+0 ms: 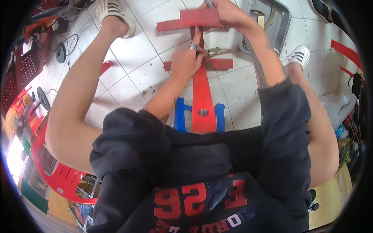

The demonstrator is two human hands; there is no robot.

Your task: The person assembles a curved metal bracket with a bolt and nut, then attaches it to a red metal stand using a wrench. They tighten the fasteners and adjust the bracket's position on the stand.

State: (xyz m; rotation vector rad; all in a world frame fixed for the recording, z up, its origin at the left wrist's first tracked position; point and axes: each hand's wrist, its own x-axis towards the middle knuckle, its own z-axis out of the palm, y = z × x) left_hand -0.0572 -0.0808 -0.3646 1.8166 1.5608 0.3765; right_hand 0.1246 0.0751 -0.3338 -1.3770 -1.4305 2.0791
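Observation:
A red metal frame (202,90) stretches away from me between my legs, with a long beam, a round hole at its near end and a crossbar (222,64). Across its far end lies a stepped red metal piece (198,19). My left hand (185,62), wearing a silver ring, is closed at the beam just short of that piece, one finger reaching along it. At the right end of the red piece, my right hand (229,13) is closed around a thin grey rod-like thing (209,3), whose kind is cut off by the upper edge.
Under the frame's near end stands a blue support (180,114). A plier-like metal tool (219,50) lies right of the beam. Farther right, a grey metal tray (287,19) holds metal parts. A red plastic chair (64,182) is at lower left; black cables (74,40) cross the tiled floor.

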